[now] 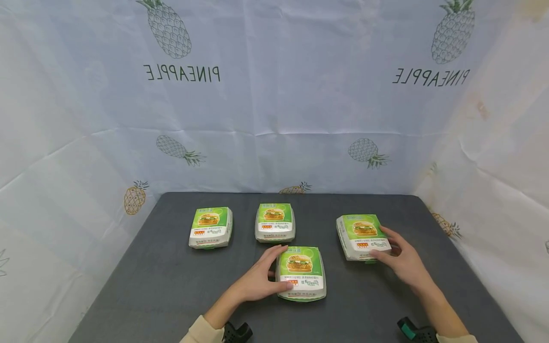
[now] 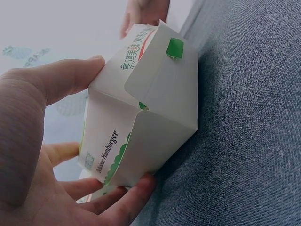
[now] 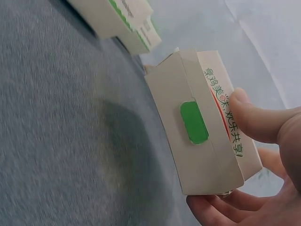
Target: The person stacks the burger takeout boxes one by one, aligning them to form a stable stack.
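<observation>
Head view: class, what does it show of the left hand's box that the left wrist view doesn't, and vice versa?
Head only: the burger picture on top of the box.
Left wrist only: the word "Hamburger" on its side.
Both: the left hand gripping the box, and the tabletop.

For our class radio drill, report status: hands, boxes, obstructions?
Left hand grips front burger box. Right hand grips rightmost burger box. Middle back box close behind front one, possibly in the way.
</observation>
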A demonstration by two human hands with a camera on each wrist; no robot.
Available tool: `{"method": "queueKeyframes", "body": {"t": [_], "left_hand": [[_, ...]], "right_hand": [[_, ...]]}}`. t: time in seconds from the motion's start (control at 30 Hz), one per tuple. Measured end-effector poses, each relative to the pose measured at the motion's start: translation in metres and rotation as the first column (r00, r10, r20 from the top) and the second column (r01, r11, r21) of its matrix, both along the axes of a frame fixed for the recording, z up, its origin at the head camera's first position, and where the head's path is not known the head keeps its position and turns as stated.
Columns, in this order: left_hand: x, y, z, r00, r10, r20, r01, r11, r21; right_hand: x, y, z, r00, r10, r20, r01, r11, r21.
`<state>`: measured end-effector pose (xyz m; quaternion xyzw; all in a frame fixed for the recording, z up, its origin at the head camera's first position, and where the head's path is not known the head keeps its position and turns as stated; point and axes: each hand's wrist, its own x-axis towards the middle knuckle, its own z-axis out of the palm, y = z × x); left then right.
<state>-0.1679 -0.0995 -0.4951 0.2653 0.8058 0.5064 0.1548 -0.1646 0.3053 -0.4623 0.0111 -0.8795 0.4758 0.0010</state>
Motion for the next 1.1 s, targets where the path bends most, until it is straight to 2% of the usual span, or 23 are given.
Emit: {"method": "queueKeyframes", "body": {"t": [0.1, 0.3, 0.57, 1.1], "left_hand": [[0.0, 0.0, 0.001, 1.0, -0.006, 0.011, 0.006, 1.0, 0.012], [0.001, 0.0, 0.003, 1.0, 0.0, 0.011, 0.0, 1.0, 0.023], [0.001, 0.001, 0.002, 1.0, 0.008, 0.004, -0.008, 1.0, 0.006], [0.001, 0.001, 0.002, 1.0, -0.002, 0.004, 0.002, 1.0, 0.012]], "right_hand": [[0.003, -0.006, 0.003, 1.0, 0.019, -0.015, -0.019, 1.0, -0.007], [0.009, -0.017, 0.011, 0.998, 0.064, -0.02, -0.065, 0.994, -0.085], [0.016, -0.032, 0.019, 0.99, 0.138, -0.024, -0.14, 0.969, -0.202], [0.02, -0.057, 0.02, 0.969, 0.232, -0.088, -0.244, 0.953, -0.181]]}}
